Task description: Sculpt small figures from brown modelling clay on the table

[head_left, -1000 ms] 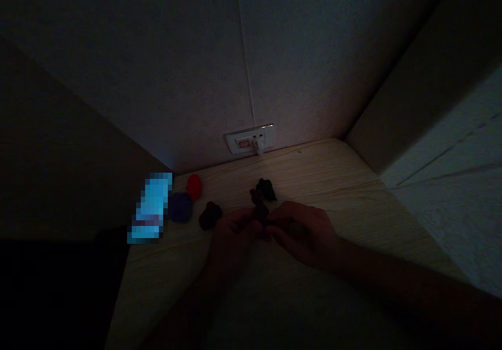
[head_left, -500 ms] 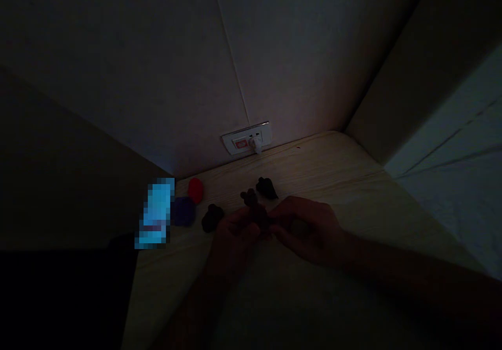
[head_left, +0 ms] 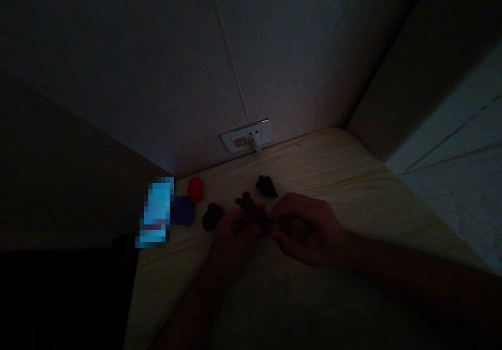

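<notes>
In dim light, a small dark clay figure (head_left: 251,210) with two round ears is held just above the table. My left hand (head_left: 235,235) is closed on its lower left side, thumb and fingers pinching it. My right hand (head_left: 309,229) pinches the figure's lower right end between thumb and fingertips. A bit of red shows on the figure's right side. Left of my left hand lies a dark brown clay lump (head_left: 213,216). Beyond the figure sits a black clay lump (head_left: 266,186) with a pointed end. The darkness hides the fingertips' exact contact.
A red clay piece (head_left: 195,189) and a purple-blue clay lump (head_left: 183,210) lie at the table's left, beside a bright, pixelated slab (head_left: 157,211). The pale wooden table (head_left: 321,156) meets a wall with a socket plate (head_left: 246,136) and a plug in it.
The figure has turned in my fingers, its eared head tilting toward the left. Red now shows on its right side. The view has shifted slightly; the other lumps lie where they were.
</notes>
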`<state>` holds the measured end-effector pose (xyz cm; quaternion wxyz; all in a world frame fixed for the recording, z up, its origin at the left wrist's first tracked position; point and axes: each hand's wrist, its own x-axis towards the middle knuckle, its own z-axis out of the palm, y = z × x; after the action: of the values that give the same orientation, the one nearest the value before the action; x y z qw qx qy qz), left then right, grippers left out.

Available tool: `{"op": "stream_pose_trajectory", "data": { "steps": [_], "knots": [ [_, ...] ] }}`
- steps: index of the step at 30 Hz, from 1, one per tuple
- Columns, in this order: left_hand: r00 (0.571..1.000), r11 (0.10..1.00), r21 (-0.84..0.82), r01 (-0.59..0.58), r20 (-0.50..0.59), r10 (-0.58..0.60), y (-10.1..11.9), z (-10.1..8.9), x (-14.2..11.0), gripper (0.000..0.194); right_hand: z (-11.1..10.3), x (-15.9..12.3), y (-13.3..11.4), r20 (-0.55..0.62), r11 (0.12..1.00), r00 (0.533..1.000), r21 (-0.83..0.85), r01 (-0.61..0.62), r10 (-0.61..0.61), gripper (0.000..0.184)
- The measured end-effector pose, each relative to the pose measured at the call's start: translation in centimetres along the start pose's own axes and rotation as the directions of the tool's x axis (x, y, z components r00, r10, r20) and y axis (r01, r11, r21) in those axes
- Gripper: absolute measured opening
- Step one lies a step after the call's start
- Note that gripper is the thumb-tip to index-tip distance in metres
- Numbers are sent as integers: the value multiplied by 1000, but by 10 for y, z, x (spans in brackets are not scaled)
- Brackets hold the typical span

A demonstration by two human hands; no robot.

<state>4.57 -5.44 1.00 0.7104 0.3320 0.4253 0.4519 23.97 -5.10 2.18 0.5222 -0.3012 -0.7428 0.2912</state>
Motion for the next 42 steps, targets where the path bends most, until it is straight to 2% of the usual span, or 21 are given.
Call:
{"op": "stream_pose_trajectory", "data": {
  "steps": [9, 13, 18, 24, 28, 33, 38, 42],
  "knots": [
    [999, 990, 134, -41, -30, 46, -2, 0, 0, 40, 2, -2, 0, -12, 998, 999, -51, -39, 38, 19],
    [996, 981, 182, -65, -43, 74, -5, -3, 2, 36, 2, -2, 1, -21, 996, 1000, -85, -16, 14, 16],
    [996, 983, 171, -71, -42, 79, -2, -1, 1, 37, 2, -3, 1, -12, 997, 1000, -75, -5, 4, 15],
    [990, 979, 193, -59, -117, 83, -1, -1, 0, 38, 3, -2, 2, -48, 988, 993, -101, -112, 108, 29],
    [983, 983, 173, -63, -161, 91, -2, -1, 1, 40, 2, -2, 2, -23, 987, 995, -126, -98, 96, 21],
    [988, 986, 134, -104, -100, 118, 0, -2, 0, 44, 2, -2, 3, -25, 990, 998, -128, -60, 58, 17],
    [987, 985, 157, -71, -135, 93, 3, -2, -1, 40, 2, -2, 3, -5, 989, 997, -131, -72, 72, 16],
    [986, 991, 90, -99, -126, 110, 4, 1, -1, 40, 3, -3, 3, -13, 990, 993, -79, -120, 120, 26]
  ]
}}
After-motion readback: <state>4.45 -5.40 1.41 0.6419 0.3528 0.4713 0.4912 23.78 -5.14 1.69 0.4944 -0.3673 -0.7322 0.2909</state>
